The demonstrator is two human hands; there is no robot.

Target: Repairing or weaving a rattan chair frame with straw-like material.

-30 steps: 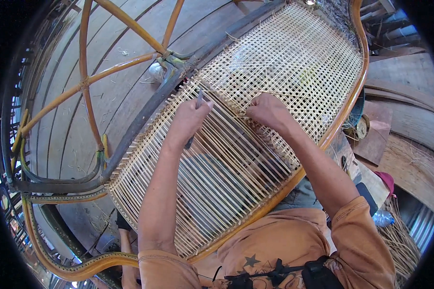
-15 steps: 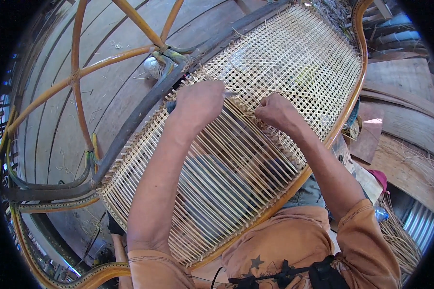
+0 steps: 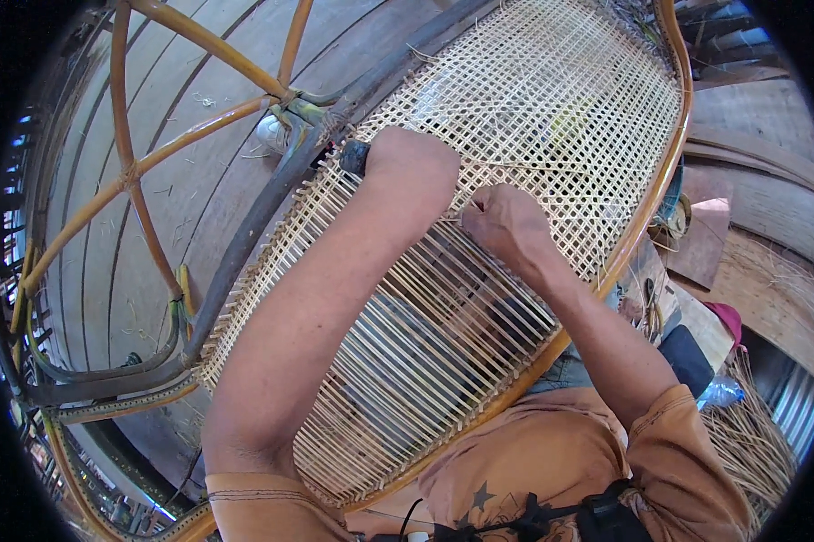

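Less gap now between right hand point(image 3: 511, 221) and left hand point(image 3: 414, 172) gripping tool point(image 3: 355, 158)

The left hand point(image 3: 416, 170), closed round a dark tool point(image 3: 354, 158), and the curled right hand point(image 3: 514, 224) near it sit over a cane panel point(image 3: 488, 117), where close weave point(image 3: 570, 90) meets bare parallel strips point(image 3: 407, 361), inside a curved frame point(image 3: 685, 108), with a plastic bottle point(image 3: 721, 391) and thin sticks point(image 3: 752, 438) at the right

A rattan workshop — the half-woven cane panel point(image 3: 533, 135) shows it. Near right lie cane strands point(image 3: 752, 438) (a loose bundle); boards point(image 3: 768, 167) farther off.
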